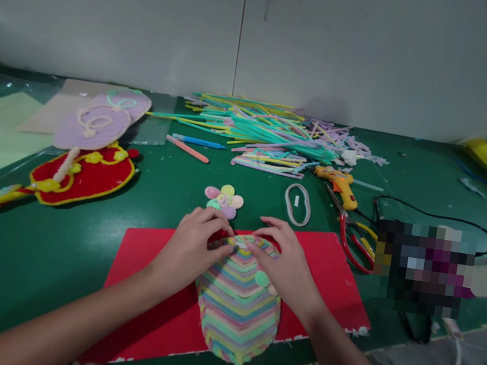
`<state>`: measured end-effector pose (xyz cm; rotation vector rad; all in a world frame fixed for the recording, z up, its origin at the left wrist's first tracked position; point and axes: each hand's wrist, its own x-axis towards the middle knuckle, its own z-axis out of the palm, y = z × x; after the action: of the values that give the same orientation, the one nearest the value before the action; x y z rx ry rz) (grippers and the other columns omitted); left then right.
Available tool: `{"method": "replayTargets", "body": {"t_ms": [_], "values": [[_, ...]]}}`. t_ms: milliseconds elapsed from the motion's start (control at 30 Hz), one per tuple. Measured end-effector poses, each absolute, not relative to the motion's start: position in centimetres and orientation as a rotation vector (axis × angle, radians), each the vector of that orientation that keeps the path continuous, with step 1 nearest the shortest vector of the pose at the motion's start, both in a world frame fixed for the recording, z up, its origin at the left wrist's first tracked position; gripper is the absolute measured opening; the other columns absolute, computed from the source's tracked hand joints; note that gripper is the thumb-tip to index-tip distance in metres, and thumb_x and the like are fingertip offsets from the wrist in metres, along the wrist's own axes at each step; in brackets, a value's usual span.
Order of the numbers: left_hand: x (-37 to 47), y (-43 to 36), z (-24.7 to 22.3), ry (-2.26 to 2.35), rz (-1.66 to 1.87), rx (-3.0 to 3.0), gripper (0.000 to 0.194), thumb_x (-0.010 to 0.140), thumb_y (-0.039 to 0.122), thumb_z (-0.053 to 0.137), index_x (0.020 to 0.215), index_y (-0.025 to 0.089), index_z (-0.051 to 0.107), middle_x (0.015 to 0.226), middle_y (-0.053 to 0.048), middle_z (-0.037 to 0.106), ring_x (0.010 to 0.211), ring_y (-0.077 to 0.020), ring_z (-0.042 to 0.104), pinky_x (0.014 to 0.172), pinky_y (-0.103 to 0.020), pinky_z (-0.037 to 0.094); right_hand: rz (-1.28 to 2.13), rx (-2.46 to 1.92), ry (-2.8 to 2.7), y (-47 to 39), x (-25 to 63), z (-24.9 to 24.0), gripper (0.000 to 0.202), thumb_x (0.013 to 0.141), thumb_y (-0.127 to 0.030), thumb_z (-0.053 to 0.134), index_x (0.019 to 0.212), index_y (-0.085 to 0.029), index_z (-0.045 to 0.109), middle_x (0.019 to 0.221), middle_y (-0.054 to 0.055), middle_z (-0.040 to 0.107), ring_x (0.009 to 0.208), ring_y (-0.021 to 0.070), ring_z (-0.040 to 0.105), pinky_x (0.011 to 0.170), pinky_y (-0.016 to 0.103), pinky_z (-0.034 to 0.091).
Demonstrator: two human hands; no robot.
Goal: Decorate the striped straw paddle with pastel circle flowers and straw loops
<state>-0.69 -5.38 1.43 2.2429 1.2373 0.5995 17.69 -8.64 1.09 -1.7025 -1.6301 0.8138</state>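
"Surfaces?"

"Green tabletop [22,272] across the frame; flat, rectangular red board [142,289], lower centre. On it lies a pastel-striped, leaf-shaped fuzzy panel [241,309]."

"Grip?"

"Left hand [192,242] and right hand [289,264] pinch the panel's upper rim, thumbs in front (whether anything small sits between the fingertips, I cannot tell)."

"Risks?"

"In my judgement, uneven pulling could warp the rim or part its strips; the right thumb might rub the round mint-green disc [262,279] loose."

"Panel relative to grip?"

"Rim at the fingertips; body below, between the forearms, toward the frame's lower edge."
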Motion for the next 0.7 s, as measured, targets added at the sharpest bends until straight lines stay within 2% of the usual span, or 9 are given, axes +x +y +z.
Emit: {"method": "replayTargets", "body": {"t_ms": [133,233,333,533,700], "values": [[-0.4,-5.2,1.8,1.204,0.623,2.036,0.01,0.078,0.028,0.054,0.08,0.019,0.059,0.091,-0.003,0.06,0.089,-0.0171,0.052,0.076,-0.031,0.042,0.892,-1.64,-1.63,-8.7,18.1,1.7,0.013,0.072,-0.032,0.061,0.081,-0.022,0.062,0.114,0.006,0.054,0.106,0.0212,0.05,0.086,0.036,0.042],[-0.2,-5.3,1.9,1.105,0.611,1.758,0.013,0.079,0.029,0.051,0.084,0.018,0.056,0.085,-0.002,0.061,0.08,-0.0144,0.056,0.069,-0.027,0.045,1.0,-1.653,-1.603,-8.6,18.3,2.5,0.012,0.073,-0.032,0.059,0.08,-0.022,0.061,0.096,0.003,0.061,0.088,0.0175,0.058,0.073,0.03,0.046],[0.1,-5.1,2.2,1.016,0.586,1.547,0.017,0.077,0.028,0.053,0.088,0.016,0.054,0.077,-0.001,0.062,0.072,-0.0129,0.059,0.063,-0.024,0.046,1.076,-1.624,-1.603,-8.2,18.3,3.2,0.013,0.073,-0.034,0.059,0.076,-0.021,0.061,0.077,0.0,0.062,0.075,0.0152,0.059,0.065,0.027,0.046],[0.2,-3.7,4.1,1.099,0.657,1.474,0.024,0.069,0.028,0.06,0.09,0.016,0.056,0.068,0.001,0.062,0.064,-0.0121,0.059,0.058,-0.022,0.046,1.112,-1.438,-1.578,-6.1,18.1,4.9,0.018,0.071,-0.029,0.061,0.087,-0.021,0.059,0.084,0.001,0.063,0.08,0.0147,0.06,0.068,0.026,0.048],[-0.8,-2.9,5.8,1.176,0.618,1.406,0.033,0.07,0.036,0.06,0.097,0.017,0.06,0.082,-0.004,0.066,0.07,-0.0149,0.061,0.057,-0.023,0.047,1.2,-1.277,-1.465,-4.6,17.8,4.6,0.022,0.069,-0.031,0.064,0.087,-0.021,0.059,0.089,0.002,0.063,0.086,0.016,0.06,0.07,0.026,0.049]]}}
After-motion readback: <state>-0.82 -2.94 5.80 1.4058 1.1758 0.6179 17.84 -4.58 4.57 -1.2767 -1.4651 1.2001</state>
